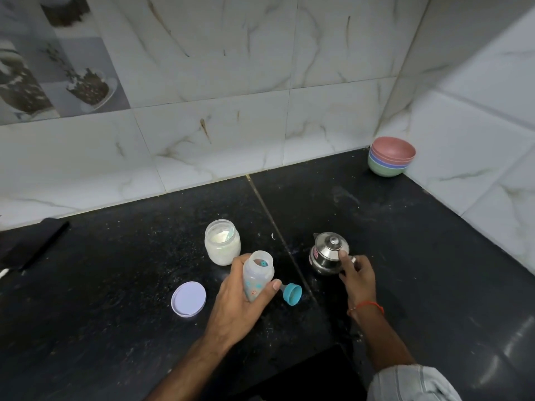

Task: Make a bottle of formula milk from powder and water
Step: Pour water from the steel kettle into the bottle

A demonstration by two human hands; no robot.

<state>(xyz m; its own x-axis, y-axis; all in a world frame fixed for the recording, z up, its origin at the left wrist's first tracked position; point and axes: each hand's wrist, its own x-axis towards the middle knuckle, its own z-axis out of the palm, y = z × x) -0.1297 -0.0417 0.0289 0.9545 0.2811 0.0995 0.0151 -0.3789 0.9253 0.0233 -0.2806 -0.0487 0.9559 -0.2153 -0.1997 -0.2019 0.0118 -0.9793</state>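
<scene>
My left hand [243, 296] grips an open, clear baby bottle [258, 274] with printed pictures, tilted slightly over the black counter. Behind it stands an open jar of white formula powder [222, 241]. The jar's pale lilac lid [188, 298] lies flat to the left. The bottle's teal teat cap [291, 293] lies on its side just right of the bottle. My right hand [354, 273] holds the handle of a small lidded steel kettle [328, 253], thumb pressed on the lid's rim. The kettle stands on the counter.
A stack of coloured bowls [392, 156] sits in the far right corner against the tiled walls. A dark flat object [34, 244] lies at the left edge of the black counter [115, 270]. White specks dot the counter.
</scene>
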